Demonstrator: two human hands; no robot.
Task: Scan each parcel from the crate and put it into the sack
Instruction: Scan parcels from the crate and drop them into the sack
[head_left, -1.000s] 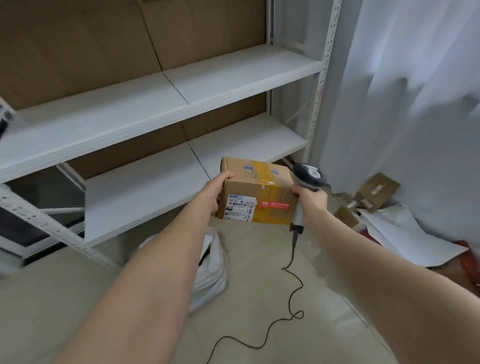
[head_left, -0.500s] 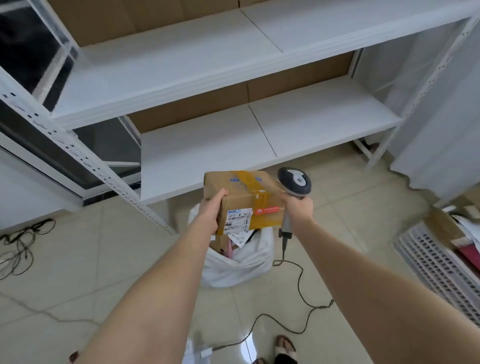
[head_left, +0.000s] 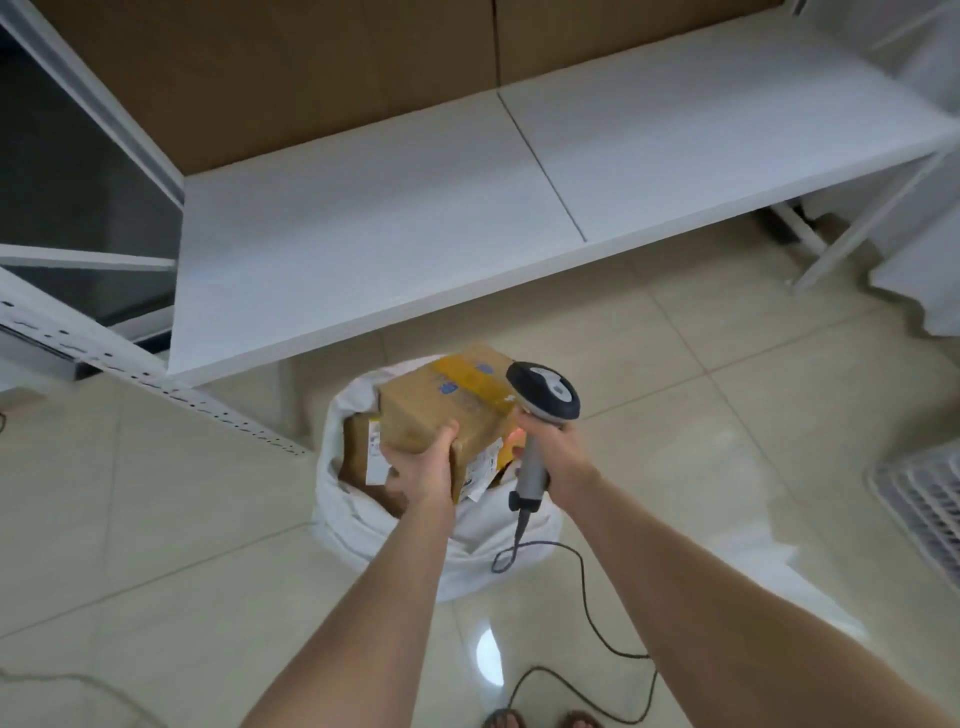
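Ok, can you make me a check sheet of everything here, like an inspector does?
Surface: tiled floor, shiny, pale.
Job's things: box held over the open white sack; another parcel already inside; crate at far right, only its edge showing.
Clutter: nothing seen.
Hands: left hand grips the box; right hand grips the scanner.
Cables: scanner cable loops across the floor; grey cable at lower left.
Surroundings: white shelf, brown board behind.
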